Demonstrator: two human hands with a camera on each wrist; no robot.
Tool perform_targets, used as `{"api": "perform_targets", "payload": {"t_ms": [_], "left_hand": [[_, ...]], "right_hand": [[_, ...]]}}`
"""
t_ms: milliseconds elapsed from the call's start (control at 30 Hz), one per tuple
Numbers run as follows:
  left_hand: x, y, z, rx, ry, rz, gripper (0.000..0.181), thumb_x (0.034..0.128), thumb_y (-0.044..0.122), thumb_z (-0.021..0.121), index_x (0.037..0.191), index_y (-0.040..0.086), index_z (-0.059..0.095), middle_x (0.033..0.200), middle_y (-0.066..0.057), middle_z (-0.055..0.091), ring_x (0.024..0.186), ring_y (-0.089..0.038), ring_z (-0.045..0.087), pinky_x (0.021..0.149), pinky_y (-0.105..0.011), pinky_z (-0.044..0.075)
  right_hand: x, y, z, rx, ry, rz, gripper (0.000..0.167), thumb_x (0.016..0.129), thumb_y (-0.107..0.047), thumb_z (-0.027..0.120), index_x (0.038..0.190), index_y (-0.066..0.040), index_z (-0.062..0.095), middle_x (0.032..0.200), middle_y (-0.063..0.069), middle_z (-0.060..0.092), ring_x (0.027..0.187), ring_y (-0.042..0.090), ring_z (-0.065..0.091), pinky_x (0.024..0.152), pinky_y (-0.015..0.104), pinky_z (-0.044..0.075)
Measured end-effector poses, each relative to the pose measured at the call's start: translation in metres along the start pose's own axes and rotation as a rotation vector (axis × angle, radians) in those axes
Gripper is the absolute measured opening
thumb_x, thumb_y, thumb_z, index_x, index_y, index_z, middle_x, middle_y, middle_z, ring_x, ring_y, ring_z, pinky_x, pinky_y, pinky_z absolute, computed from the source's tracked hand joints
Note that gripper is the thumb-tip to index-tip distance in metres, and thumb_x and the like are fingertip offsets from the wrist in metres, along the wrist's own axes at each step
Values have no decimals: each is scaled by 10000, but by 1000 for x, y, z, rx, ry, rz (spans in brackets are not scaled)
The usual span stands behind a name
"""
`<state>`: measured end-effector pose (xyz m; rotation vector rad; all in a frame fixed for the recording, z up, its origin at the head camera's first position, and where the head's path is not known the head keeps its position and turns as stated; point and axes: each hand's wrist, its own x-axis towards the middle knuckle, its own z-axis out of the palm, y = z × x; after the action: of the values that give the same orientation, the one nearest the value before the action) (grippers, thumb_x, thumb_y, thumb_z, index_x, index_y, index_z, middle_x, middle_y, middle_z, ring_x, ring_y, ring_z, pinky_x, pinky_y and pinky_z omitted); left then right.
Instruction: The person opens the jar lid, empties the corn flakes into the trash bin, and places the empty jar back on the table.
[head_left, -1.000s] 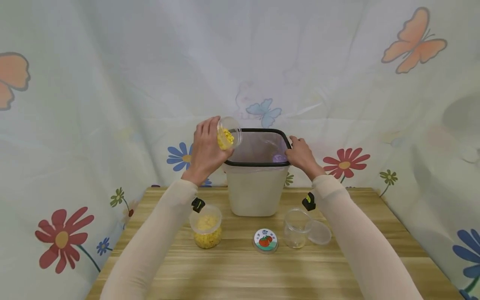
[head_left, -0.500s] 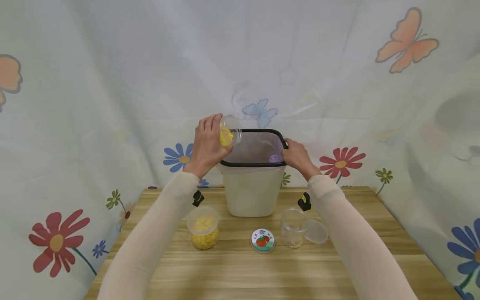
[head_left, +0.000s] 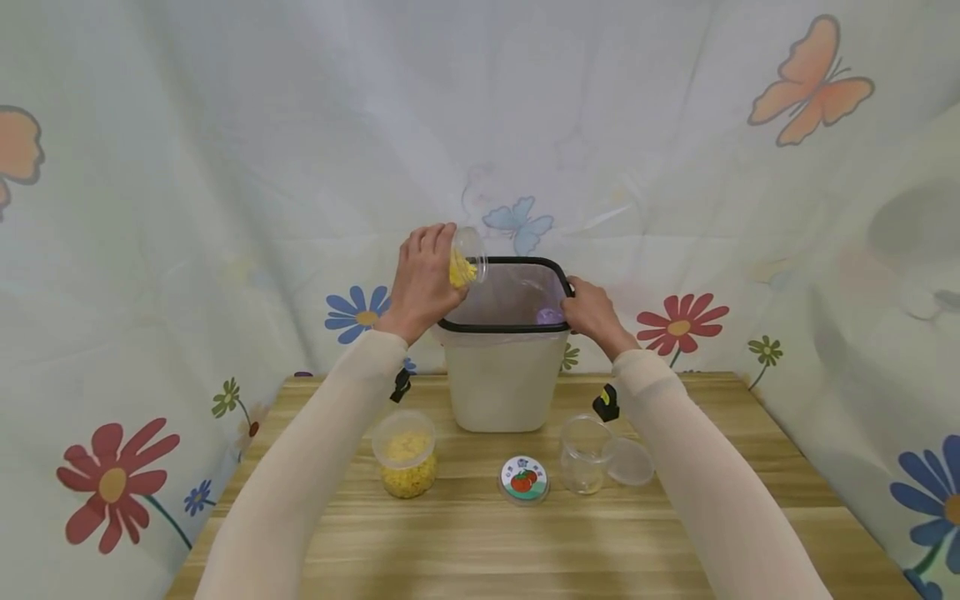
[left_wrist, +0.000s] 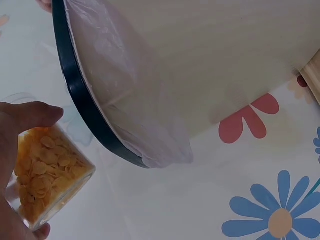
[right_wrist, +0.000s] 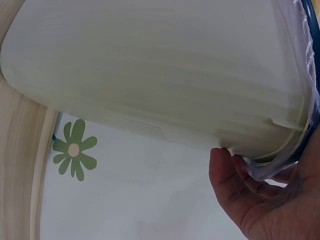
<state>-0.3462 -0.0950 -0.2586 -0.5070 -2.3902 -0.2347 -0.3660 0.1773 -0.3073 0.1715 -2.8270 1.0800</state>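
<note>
In the head view my left hand (head_left: 420, 279) holds a clear plastic jar (head_left: 472, 246), tilted with its mouth toward the right, at the left rim of a trash bin (head_left: 504, 379). Yellow flakes (left_wrist: 47, 170), like cornflakes, lie inside the jar; the left wrist view shows thumb and fingers curled round it. My right hand (head_left: 591, 310) grips the bin's black rim (head_left: 564, 285) on the right side. Its fingers (right_wrist: 225, 180) curl under the rim in the right wrist view, against the liner bag (right_wrist: 300, 65). The bin stands upright, with something purple (head_left: 550, 317) inside.
On the wooden table (head_left: 465, 550) stand a tub of yellow flakes (head_left: 405, 458) at left, a round lid with a tomato picture (head_left: 524, 479) in the middle, and a clear jar (head_left: 583, 458) beside a translucent lid (head_left: 630, 462) at right. A patterned curtain (head_left: 375, 125) hangs behind.
My left hand has turned the jar further toward the right, and the flakes have slid toward its mouth. My right hand stays on the rim. The head view has shifted slightly.
</note>
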Motion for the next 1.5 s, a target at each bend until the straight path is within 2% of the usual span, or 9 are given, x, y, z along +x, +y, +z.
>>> {"api": "perform_targets", "payload": {"t_ms": [167,467,767,1100,1500], "left_hand": [[4,1,4,55,-33,15,884,772,325,798,1480,66,336,1463,-131,441,1354,-326,367,1179,-465,285],[11,1,8,136,-26,77,820,795,225,765,1487,94,344,1449,-116,456,1341,-327,383,1183,-481,255],[13,0,13,219,-73,106,793,800,147,716,1490,150,325,1485,-101,414,1385,-312,352,1205,-520,221],[12,0,16,290,-75,164,771,819,97,676,1498,167,318,1493,-103,413,1396,-311,342,1208,-527,210],[11,-1,16,371,-57,182,779,806,130,718,1479,178,328,1480,-100,420,1388,-305,348,1188,-517,241]], "right_hand": [[0,2,1,-30,3,-2,605,924,-143,374,1520,-52,324,1406,255,510,919,330,659,627,293,578],[3,2,-1,-61,15,-1,615,920,-148,376,1526,-64,321,1422,237,508,896,319,659,643,305,561],[2,-1,2,-71,18,9,624,915,-147,379,1529,-56,310,1415,240,515,877,310,667,672,320,557],[1,0,0,-84,3,22,624,928,-160,370,1540,-72,290,1380,239,543,826,284,651,635,308,530],[2,1,1,-90,-4,15,601,956,-164,374,1540,-61,284,1405,233,524,805,269,648,643,317,522]]}}
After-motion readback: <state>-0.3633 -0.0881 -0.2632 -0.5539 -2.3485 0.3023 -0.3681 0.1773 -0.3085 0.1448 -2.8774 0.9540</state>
